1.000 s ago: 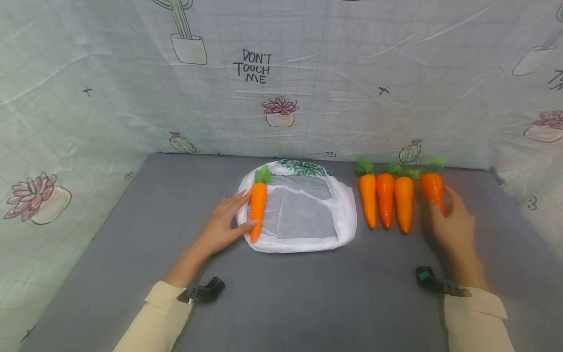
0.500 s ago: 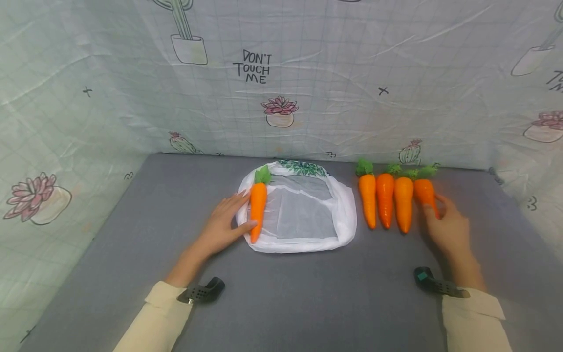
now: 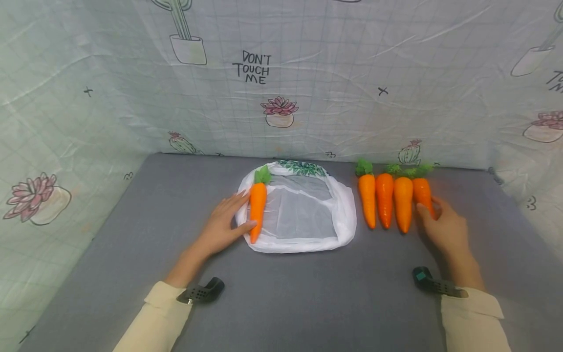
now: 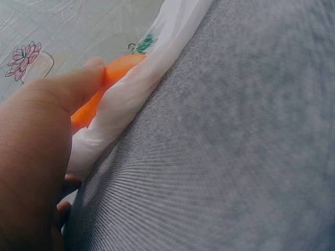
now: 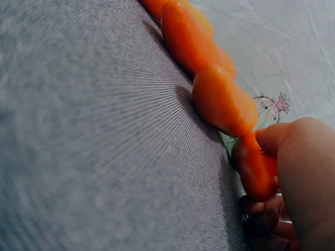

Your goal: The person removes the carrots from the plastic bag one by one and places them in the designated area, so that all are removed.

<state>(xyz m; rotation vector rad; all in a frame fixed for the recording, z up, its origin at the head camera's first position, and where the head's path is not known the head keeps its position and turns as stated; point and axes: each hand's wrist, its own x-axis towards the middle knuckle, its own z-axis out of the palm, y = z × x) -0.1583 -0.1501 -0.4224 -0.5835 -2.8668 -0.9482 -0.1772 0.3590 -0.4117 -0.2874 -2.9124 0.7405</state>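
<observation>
In the head view, a carrot point(image 3: 257, 210) with a green leafy top lies along the left rim of a white plastic bag point(image 3: 347, 215), whose mouth is spread wide. My left hand point(image 3: 224, 222) rests at that rim, its thumb on the carrot and its fingers stretched along the bag's outer side. At the right, my right hand point(image 3: 446, 230) pinches the lower part of another carrot point(image 3: 422, 190) between thumb and fingers. That carrot lies against the rightmost of three other carrots point(image 3: 403, 203), standing side by side in a row. The right wrist view shows the pinched carrot point(image 5: 256, 167) close up.
A grey cloth-covered table point(image 3: 308, 298) carries everything. Behind it and at both sides hangs a pale curtain point(image 3: 334, 107) printed with potted plants and words. A dark strap device point(image 3: 204, 291) sits on the left wrist, with another on the right.
My right hand has moved left with its carrot, bringing it from apart to beside the row of carrots. My left hand, its carrot and the bag have kept their places.
</observation>
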